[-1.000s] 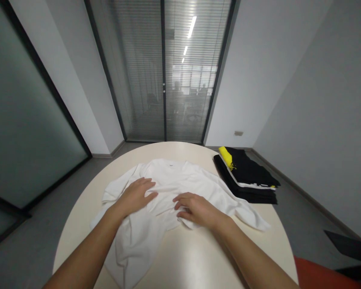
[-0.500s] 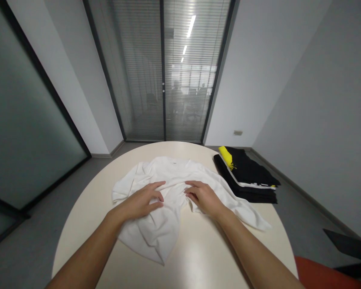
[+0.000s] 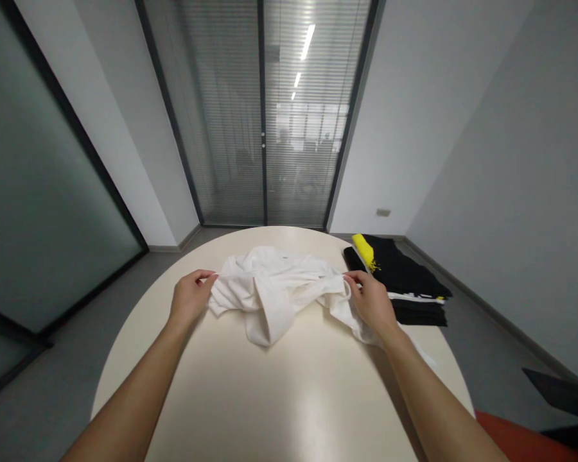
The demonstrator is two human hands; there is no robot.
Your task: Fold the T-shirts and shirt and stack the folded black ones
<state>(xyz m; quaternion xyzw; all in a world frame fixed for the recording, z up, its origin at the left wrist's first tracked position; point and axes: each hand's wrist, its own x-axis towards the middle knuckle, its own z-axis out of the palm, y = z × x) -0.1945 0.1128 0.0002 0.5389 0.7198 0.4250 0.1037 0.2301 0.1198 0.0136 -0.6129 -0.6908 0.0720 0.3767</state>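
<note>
A white shirt (image 3: 282, 289) lies bunched and creased on the round table (image 3: 241, 398), its neckline toward the far edge. My left hand (image 3: 191, 296) pinches the cloth at the shirt's left side between thumb and fingers. On the opposite side my right hand (image 3: 370, 298) grips another part of it, and the fabric is drawn out between the two hands. A loose fold hangs toward me in the middle. One sleeve trails off behind my right wrist, partly hidden by the forearm.
At the table's right edge sits a stack of folded dark clothes (image 3: 404, 273), the top one black with yellow and white. A red chair (image 3: 520, 439) stands at the lower right. Beyond the table is a glass partition with blinds (image 3: 298, 173).
My hands have moved apart, from near the shirt's middle to its two sides, and have closed on the cloth. The near part of the shirt has been drawn up, away from me.
</note>
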